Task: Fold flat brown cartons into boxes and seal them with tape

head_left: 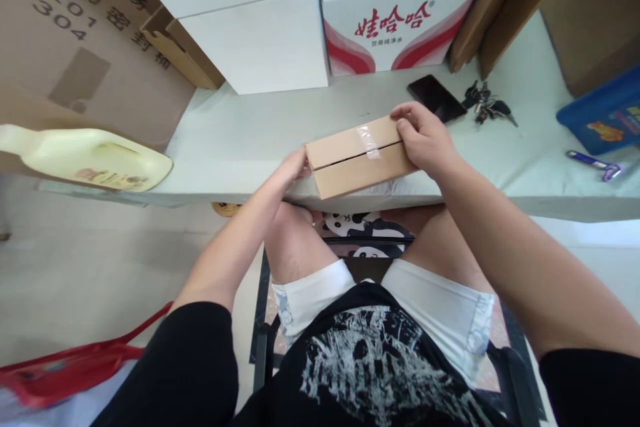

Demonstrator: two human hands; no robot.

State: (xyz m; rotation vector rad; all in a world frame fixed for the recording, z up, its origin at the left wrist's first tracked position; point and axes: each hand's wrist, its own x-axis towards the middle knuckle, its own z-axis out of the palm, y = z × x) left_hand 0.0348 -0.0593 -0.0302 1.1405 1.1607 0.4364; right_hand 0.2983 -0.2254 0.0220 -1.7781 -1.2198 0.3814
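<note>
A small brown cardboard box is held just above the front edge of the table, slightly tilted. A strip of clear tape crosses the seam along its upper side. My right hand is closed round the right end, thumb on top and fingers at the far side. At the left end, my left hand grips the box, its fingers partly hidden behind the corner. A black phone lies just beyond my right hand, with a bunch of keys beside it.
White cartons stand along the back of the pale green table. On the left are a pale yellow bottle and a large printed carton. A blue packet and purple razor lie at right.
</note>
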